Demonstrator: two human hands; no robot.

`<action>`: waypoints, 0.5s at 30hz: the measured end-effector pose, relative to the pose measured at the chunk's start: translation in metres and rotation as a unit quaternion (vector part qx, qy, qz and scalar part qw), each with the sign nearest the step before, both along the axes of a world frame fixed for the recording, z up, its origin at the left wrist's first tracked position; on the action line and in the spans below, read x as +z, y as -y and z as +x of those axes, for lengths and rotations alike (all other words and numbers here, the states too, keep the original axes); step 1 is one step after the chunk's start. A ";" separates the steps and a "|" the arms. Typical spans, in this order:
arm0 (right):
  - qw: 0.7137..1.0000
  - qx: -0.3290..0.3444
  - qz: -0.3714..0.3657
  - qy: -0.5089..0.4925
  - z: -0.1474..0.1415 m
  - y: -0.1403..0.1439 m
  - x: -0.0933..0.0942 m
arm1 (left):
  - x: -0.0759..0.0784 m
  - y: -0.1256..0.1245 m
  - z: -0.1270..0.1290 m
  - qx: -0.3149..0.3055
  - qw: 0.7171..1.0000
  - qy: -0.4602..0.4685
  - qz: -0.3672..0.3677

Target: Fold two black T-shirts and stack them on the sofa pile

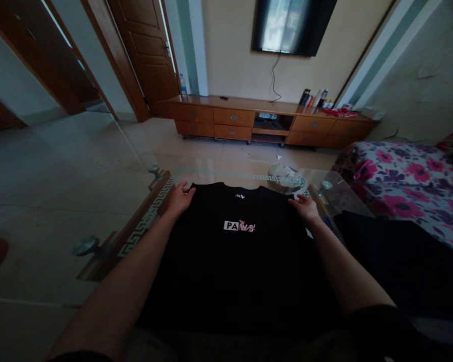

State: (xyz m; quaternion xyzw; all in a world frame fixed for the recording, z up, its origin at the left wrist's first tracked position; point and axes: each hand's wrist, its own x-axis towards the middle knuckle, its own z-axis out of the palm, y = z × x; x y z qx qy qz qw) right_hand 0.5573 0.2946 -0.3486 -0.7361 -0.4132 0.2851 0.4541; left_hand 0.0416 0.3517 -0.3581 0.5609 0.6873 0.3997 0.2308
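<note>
A black T-shirt (237, 271) lies spread front side up over the glass table (206, 173), its neckline at the far end. Printed letters and a pink figure show on its chest. At the shirt's far left shoulder, my left hand (180, 199) pinches the edge between thumb and fingers. My right hand (305, 207) grips the opposite shoulder in the same way. The sleeves are hard to make out, and the near hem fades into shadow by my body.
Dark folded cloth (403, 261) lies to the right, near a flower-patterned sofa (411, 166). A plastic bag (285, 176) shows by the table's far edge. Beyond stands a wooden TV cabinet (232, 118) with several bottles (313, 98), below a wall-mounted television (292, 25).
</note>
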 end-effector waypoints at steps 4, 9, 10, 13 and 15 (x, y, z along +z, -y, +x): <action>1.000 0.025 0.019 -0.004 -0.010 0.000 0.014 | 0.011 -0.004 0.010 -0.005 0.999 0.003 0.036; 0.996 0.069 0.059 0.012 -0.017 0.012 0.035 | 0.031 0.007 0.017 -0.018 0.995 0.016 0.099; 0.995 0.068 0.067 0.013 -0.018 0.016 0.039 | 0.036 0.012 0.017 -0.024 0.994 0.021 0.106; 0.995 0.053 0.078 0.007 -0.019 0.032 0.053 | 0.052 0.031 0.013 -0.023 0.992 0.031 0.118; 0.995 0.049 0.085 0.004 -0.018 0.047 0.063 | 0.063 0.047 0.007 -0.020 0.993 0.030 0.114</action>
